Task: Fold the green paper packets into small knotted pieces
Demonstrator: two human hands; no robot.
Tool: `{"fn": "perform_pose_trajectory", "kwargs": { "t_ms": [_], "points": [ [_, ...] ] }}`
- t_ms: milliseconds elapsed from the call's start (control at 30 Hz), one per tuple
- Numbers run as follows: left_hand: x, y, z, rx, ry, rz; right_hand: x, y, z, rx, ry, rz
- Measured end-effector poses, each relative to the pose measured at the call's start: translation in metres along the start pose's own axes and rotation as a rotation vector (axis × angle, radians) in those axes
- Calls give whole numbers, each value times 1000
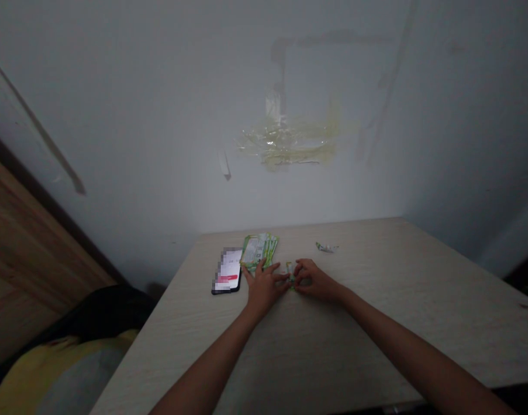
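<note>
A small folded green-and-white packet (290,268) is on the table between my two hands, mostly covered by the fingers. My left hand (263,286) pinches its left side with thumb and forefinger, while its other fingers spread toward a pile of flat packets. From the right, my right hand (315,280) closes its fingertips on the same folded piece. The pile of green-and-white flat packets (256,249) lies fanned just beyond my left hand. Farther back on the right is a twisted, narrow green-and-white packet (325,248), apart from both hands.
A phone (229,270) with a lit screen lies left of the pile. The pale wooden table (368,346) meets a wall (160,115) with old tape on it. Yellow and grey cloth (69,374) and a wooden panel (26,248) are at the left.
</note>
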State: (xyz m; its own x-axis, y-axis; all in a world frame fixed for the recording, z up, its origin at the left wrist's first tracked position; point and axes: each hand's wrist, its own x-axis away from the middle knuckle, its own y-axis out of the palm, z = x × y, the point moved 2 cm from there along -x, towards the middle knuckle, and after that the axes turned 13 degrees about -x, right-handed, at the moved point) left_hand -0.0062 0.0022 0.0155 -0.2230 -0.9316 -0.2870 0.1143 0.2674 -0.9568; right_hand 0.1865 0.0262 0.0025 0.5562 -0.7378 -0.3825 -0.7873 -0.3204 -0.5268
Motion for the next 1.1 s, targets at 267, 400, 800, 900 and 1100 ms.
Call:
{"fn": "perform_pose_trajectory", "kwargs": {
  "t_ms": [267, 400, 800, 900, 1100],
  "points": [
    [-1, 3, -1, 12, -10, 21, 4, -3, -9, -31, -7, -58],
    [-1, 4, -1, 25, -5, 33, 3, -3, 3, -28, -7, 10],
    [-1, 5, -1, 42, 7, 57, 0, -4, 11, 37, 7, 102],
    [-1, 4, -1, 34, 7, 57, -2, -5, 12, 80, 23, 126],
    [-2, 3, 0, 26, -1, 29, -9, -4, 21, 144, 21, 175]
  ]
}}
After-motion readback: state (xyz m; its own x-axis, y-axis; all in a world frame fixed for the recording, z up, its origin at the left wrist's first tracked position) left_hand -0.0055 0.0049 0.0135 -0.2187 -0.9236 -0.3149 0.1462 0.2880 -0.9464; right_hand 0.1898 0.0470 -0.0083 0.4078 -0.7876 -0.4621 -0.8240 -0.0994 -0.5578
